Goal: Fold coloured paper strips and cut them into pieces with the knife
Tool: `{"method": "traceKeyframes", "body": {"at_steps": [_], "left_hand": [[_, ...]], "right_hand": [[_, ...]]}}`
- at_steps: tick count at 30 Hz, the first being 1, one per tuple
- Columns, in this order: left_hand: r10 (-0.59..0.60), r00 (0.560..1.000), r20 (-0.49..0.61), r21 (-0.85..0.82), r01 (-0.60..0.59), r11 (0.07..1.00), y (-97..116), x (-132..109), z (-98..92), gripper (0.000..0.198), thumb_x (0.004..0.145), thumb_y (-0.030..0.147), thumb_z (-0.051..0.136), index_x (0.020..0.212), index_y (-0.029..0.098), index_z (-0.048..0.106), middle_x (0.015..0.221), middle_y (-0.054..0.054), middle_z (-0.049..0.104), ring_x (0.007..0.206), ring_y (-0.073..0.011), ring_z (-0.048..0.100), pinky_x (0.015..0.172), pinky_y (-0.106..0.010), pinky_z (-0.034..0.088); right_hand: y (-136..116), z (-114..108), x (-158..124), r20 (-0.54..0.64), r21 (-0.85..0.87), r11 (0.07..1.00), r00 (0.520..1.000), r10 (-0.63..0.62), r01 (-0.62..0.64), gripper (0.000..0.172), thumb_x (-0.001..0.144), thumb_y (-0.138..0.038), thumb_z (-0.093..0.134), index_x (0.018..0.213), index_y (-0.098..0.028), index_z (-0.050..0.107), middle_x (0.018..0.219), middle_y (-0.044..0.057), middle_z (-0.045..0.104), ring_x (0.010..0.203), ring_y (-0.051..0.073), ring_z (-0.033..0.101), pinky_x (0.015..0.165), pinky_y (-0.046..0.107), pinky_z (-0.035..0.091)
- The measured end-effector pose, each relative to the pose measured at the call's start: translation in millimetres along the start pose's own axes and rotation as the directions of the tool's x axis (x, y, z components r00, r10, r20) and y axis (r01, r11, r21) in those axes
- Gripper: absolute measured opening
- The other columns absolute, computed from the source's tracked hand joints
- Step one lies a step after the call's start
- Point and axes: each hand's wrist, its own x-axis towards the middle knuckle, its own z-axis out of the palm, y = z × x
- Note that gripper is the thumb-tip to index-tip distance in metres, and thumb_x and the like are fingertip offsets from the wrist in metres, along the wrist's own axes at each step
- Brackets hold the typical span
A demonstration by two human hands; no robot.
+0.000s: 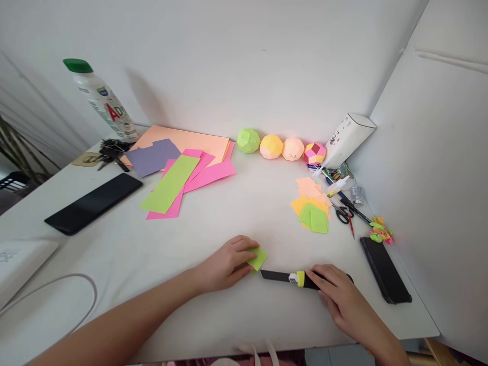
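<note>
My left hand (234,262) rests on the white table with its fingers over a small lime-green paper piece (260,258), part of which they hide. Just right of it lies a black utility knife (276,276) with a yellow collar, its long blade out and its tip close to the paper. The fingers of my right hand (337,292) close over the black handle, covering much of it. Beyond the knife sits a loose pile of cut paper pieces, with folded green ones (314,218) on top of orange and peach ones (309,188).
Coloured paper strips (171,183) and sheets lie back left, near a black case (95,203), keys (112,150) and a bottle (101,99). Several paper polyhedra (248,141) line the wall. Scissors (343,214), pens and a phone (386,269) are at right.
</note>
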Motion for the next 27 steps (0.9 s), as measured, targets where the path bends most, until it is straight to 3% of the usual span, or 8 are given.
{"method": "traceKeyframes", "body": {"at_steps": [27], "left_hand": [[0.009,1.000,0.003,0.043,-0.009,0.999,-2.7,-2.7,1.7,0.017,0.090,0.021,0.050,0.101,0.018,0.062,0.120,-0.012,0.057,0.110,-0.0248,0.052,0.093,-0.043,0.046]], "right_hand": [[-1.6,-0.2,2.1,0.000,0.017,1.000,1.000,-0.013,0.013,0.050,0.087,-0.005,0.037,0.131,-0.024,0.052,0.123,0.010,0.058,0.115,0.022,0.053,0.093,0.041,0.051]]}}
